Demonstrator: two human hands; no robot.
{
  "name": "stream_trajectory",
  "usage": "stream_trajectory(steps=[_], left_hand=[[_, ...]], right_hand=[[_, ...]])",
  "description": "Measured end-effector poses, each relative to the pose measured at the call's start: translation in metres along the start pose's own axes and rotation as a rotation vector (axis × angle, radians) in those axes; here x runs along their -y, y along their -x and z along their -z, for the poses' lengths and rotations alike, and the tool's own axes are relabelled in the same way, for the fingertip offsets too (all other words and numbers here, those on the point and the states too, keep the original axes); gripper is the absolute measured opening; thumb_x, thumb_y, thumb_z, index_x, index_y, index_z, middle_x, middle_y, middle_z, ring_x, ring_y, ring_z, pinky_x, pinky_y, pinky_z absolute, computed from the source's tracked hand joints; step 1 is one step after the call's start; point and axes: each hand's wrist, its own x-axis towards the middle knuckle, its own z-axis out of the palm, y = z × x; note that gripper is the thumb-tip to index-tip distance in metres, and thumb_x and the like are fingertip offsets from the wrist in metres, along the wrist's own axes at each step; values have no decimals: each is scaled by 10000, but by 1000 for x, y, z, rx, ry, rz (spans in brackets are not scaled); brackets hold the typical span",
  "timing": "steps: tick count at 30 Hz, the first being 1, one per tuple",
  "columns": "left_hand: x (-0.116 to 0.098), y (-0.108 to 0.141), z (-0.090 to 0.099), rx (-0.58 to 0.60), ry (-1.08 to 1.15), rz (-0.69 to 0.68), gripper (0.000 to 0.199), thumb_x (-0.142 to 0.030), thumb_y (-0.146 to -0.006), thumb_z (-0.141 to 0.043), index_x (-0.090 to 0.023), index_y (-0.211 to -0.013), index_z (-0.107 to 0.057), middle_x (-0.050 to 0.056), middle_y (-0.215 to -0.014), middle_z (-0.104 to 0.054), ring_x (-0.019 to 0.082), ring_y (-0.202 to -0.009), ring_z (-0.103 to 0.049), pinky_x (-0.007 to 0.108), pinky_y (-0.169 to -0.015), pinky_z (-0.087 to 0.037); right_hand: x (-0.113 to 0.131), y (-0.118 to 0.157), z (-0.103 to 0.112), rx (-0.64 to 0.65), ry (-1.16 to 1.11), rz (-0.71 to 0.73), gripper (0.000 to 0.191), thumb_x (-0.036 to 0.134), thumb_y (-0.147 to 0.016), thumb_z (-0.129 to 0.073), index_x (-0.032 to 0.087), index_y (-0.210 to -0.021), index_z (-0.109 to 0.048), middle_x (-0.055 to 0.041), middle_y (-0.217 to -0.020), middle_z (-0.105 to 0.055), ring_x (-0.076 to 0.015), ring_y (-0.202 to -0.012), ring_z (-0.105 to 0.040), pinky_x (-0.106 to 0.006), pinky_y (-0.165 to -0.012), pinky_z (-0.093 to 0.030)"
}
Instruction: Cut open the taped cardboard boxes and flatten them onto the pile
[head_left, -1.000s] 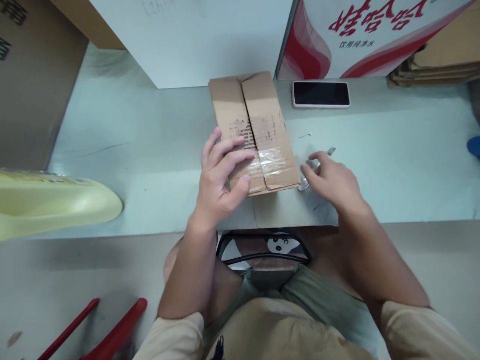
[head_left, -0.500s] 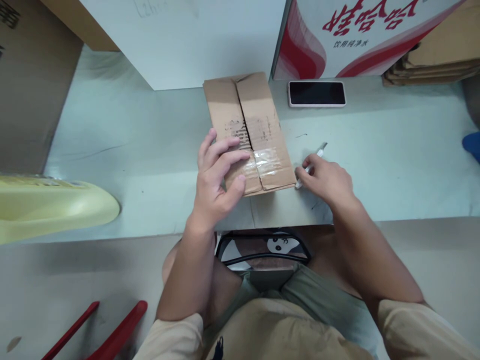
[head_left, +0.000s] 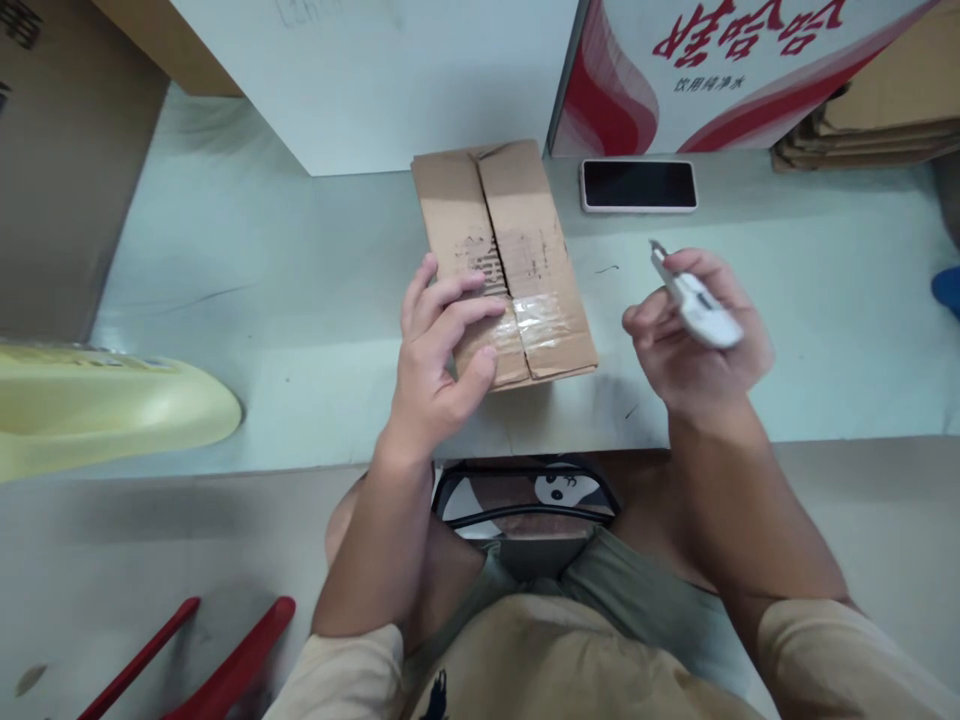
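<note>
A small brown cardboard box (head_left: 529,225) lies on the table, with a dark seam down its top and shiny clear tape (head_left: 541,325) across the near end. My left hand (head_left: 442,345) rests on the box's left side, its fingers spread over the top. To the right of the box, my right hand (head_left: 694,345) is raised, palm turned up. It holds a white utility knife (head_left: 701,310), whose tip points up and to the left, apart from the box.
Behind the box stand a white panel (head_left: 420,90) and a red-and-white carton (head_left: 675,120). A phone (head_left: 639,186) lies before the carton. Flattened cardboard (head_left: 885,140) is at the back right. A yellow container (head_left: 127,400) stands at the left, and a red object (head_left: 240,660) is below.
My right hand has lifted the utility knife from beside the box's near right corner and moved right, turning palm up. My left hand has stayed on the box.
</note>
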Motion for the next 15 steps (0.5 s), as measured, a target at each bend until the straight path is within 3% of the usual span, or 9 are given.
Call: stream_trajectory(steps=[4, 8, 11, 15], left_hand=[[-6, -1, -2, -5, -11, 25, 280, -474, -1040, -541, -370, -1274, -656, 40, -1357, -688, 302, -1385, -629, 602, -1392, -298], [-14, -2, -7, -2, -36, 42, 287, -459, -1033, -540, -368, -1280, -654, 34, -1375, -684, 321, -1461, -570, 630, -1390, -281], [-17, -2, -10, -5, -49, 46, 284, -443, -1030, -540, -362, -1276, -657, 29, -1368, -688, 321, -1493, -538, 644, -1379, -299], [-18, -2, -12, -23, -55, 48, 275, -438, -1032, -543, -345, -1263, -661, 35, -1357, -691, 319, -1483, -546, 650, -1369, -317]], right_hand=[[0, 3, -13, -106, 42, 188, 303, 480, -878, -796, 297, -987, -581, 100, -573, -502, -102, -411, -466, -252, -442, -389], [15, 13, -25, -173, 94, 313, 340, 626, -999, -621, 297, -939, -557, 111, -512, -353, -92, -340, -356, -246, -358, -259], [30, 19, -30, -156, 136, 285, 395, 712, -989, -559, 326, -1075, -568, 110, -512, -393, -117, -318, -364, -270, -328, -297], [43, 27, -37, -138, 156, 249, 333, 583, -942, -706, 277, -1012, -595, 76, -588, -525, -124, -405, -502, -274, -382, -426]])
